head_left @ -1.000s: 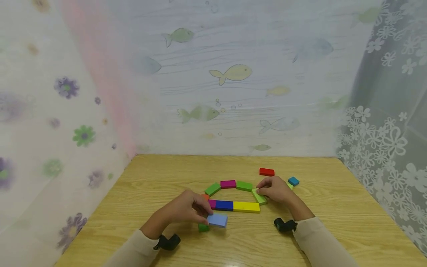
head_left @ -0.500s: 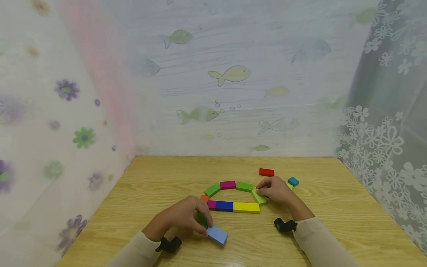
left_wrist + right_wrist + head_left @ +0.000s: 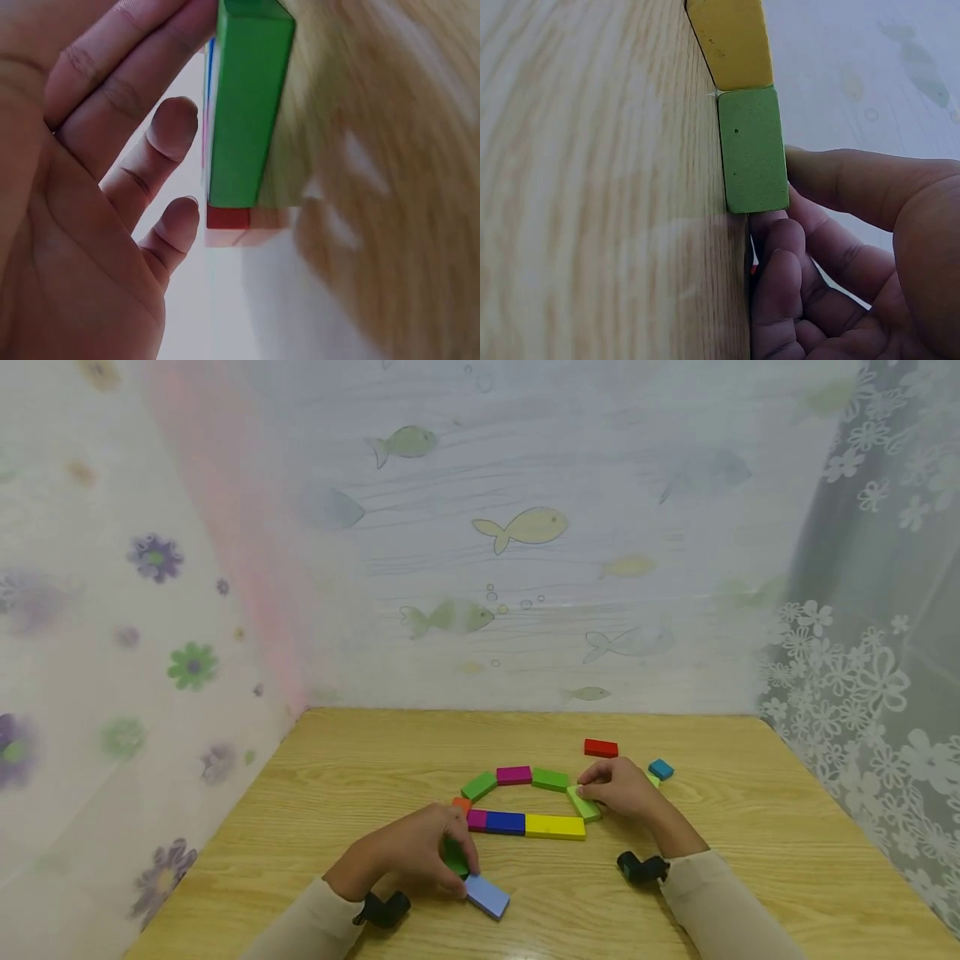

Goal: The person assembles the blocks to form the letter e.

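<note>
My left hand [image 3: 416, 852] pinches one end of a light blue block [image 3: 487, 896] between thumb and forefinger. That block lies slanted, its held end up against a green block [image 3: 453, 857] partly hidden by the fingers. The left wrist view shows this green block [image 3: 251, 105] large, beside the curled fingers. At the right, my right hand [image 3: 622, 789] holds a light green block [image 3: 582, 803] by its outer side. In the right wrist view, that light green block [image 3: 754, 150] meets the end of a yellow block [image 3: 735, 45].
Magenta [image 3: 513, 775], green [image 3: 551, 779] and other blocks form an arc above a row with a dark blue block [image 3: 506, 823]. A red block [image 3: 601, 748] and a blue block [image 3: 661, 769] lie apart at the back right of the wooden table [image 3: 360, 739].
My left hand has brought the light blue block nearer the front and turned it from level to slanted. My right hand stays on the light green block.
</note>
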`<state>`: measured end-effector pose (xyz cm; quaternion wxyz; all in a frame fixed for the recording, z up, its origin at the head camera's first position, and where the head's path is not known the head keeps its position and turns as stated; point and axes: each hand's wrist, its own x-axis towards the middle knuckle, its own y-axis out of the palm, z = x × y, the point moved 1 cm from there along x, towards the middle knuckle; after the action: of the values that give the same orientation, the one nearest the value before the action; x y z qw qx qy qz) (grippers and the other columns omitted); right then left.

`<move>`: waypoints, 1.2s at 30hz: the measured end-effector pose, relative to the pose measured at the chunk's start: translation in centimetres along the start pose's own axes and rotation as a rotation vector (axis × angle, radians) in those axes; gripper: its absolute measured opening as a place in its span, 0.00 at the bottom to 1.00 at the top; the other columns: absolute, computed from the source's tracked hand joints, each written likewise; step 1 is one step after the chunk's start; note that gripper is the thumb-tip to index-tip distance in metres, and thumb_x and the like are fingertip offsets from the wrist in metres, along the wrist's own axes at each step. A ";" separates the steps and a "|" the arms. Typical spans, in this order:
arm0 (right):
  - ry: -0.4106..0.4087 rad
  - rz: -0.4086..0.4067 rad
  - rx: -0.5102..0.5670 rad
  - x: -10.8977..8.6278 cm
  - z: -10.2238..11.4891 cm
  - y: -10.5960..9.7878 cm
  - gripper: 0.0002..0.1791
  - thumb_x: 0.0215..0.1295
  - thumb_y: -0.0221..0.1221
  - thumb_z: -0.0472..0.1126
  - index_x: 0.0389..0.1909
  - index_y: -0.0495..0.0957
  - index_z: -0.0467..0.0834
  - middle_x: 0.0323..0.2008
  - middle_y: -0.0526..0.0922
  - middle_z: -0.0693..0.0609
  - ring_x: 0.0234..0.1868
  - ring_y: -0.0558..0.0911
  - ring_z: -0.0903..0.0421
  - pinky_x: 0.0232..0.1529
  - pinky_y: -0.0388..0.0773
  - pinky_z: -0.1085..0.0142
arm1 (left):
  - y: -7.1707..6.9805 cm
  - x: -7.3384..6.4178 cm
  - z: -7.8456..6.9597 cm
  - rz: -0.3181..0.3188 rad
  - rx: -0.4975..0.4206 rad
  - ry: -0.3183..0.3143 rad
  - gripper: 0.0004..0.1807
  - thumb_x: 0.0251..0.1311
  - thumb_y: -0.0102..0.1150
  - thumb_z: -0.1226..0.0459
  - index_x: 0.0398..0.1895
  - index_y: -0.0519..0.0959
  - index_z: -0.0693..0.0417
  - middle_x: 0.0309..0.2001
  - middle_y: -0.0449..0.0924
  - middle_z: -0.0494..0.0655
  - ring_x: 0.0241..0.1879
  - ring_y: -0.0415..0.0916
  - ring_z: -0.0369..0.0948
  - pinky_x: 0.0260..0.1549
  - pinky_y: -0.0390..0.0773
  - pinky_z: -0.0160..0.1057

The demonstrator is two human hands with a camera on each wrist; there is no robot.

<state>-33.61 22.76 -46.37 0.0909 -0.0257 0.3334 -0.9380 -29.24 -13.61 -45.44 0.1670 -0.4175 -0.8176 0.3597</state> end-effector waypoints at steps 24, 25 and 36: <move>0.000 -0.002 0.006 0.1 -0.2 0.1 0.09 0.67 0.68 0.40 0.43 0.86 0.40 0.39 0.86 0.49 0.38 0.79 0.54 0.39 0.77 0.63 | 0.1 -0.4 -0.1 0.014 -0.007 -0.004 0.16 0.44 0.84 0.55 0.37 0.89 0.31 0.42 0.80 0.33 0.44 0.73 0.36 0.43 0.75 0.32; -0.001 -0.003 0.005 0.1 -0.2 0.1 0.09 0.67 0.68 0.40 0.43 0.86 0.40 0.39 0.86 0.49 0.38 0.79 0.54 0.39 0.77 0.63 | 0.1 -0.4 -0.1 0.015 -0.010 -0.003 0.16 0.44 0.84 0.55 0.38 0.89 0.31 0.42 0.80 0.33 0.44 0.73 0.37 0.43 0.75 0.32; -0.007 -0.001 -0.001 0.1 -0.4 0.0 0.09 0.67 0.68 0.40 0.44 0.86 0.40 0.39 0.86 0.49 0.38 0.79 0.54 0.40 0.77 0.63 | 0.0 -0.2 -0.1 0.028 -0.002 0.007 0.16 0.45 0.84 0.57 0.38 0.89 0.30 0.42 0.80 0.31 0.44 0.71 0.34 0.45 0.74 0.32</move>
<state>-33.78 22.96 -46.64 0.0915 -0.0294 0.3334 -0.9379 -29.06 -13.73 -45.39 0.1643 -0.4304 -0.8113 0.3600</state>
